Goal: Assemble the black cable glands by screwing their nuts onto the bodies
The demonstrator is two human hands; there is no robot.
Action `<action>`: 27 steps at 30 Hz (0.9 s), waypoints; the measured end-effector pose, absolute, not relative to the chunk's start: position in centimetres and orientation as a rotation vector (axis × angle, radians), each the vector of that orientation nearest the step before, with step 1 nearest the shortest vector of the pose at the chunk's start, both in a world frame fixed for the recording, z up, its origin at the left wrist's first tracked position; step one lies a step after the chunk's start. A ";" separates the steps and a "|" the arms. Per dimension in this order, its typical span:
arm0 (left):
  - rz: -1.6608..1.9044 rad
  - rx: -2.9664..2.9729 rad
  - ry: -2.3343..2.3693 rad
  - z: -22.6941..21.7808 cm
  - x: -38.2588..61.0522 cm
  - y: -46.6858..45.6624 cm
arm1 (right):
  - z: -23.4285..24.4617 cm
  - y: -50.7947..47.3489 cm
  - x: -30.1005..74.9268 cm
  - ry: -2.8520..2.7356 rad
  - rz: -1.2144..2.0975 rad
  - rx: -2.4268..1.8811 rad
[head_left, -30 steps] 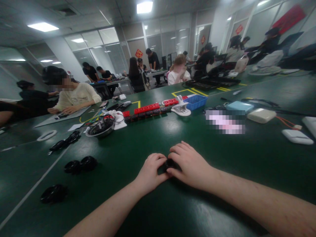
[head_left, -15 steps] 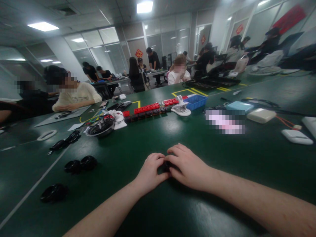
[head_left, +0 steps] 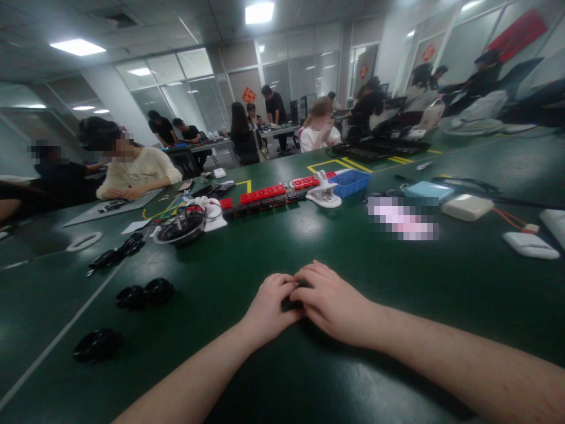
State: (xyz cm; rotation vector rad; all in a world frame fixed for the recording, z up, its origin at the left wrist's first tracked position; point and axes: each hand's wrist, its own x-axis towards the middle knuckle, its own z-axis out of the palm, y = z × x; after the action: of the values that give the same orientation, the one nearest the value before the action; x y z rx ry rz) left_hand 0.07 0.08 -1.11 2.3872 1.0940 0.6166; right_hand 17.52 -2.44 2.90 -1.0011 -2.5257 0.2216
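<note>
Both my hands rest together on the dark green table. My left hand is curled with its fingers closed against a small black object that shows only as a dark sliver between the hands. My right hand covers that object from the right, fingers bent over it and touching the left hand's fingertips. Most of the object is hidden, so I cannot make out its shape.
Black round parts and another lie at the left. A bowl of cables, a row of red blocks, a blue basket and white boxes sit farther back. Several people sit at tables beyond.
My right hand has slid slightly left, closing over the black object, which shows less now. My left hand has stayed in place.
</note>
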 end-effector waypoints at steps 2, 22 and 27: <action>0.608 2.389 1.095 -1.0 0.1 0.1 | 2.9 -2.4 17.5 -2.526 0.226 -0.994; 0.594 2.410 1.112 -1.0 0.0 0.0 | 3.4 -2.2 17.8 -2.502 0.132 -1.157; 0.601 2.431 1.113 -1.3 -0.1 0.0 | 3.7 -2.1 17.8 -2.491 0.083 -1.220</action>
State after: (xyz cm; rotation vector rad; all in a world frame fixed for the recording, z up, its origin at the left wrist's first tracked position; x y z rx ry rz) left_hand -0.07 0.00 -1.29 2.4313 1.1132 0.6008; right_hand 17.81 -2.10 3.67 -1.2203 -2.4908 0.0834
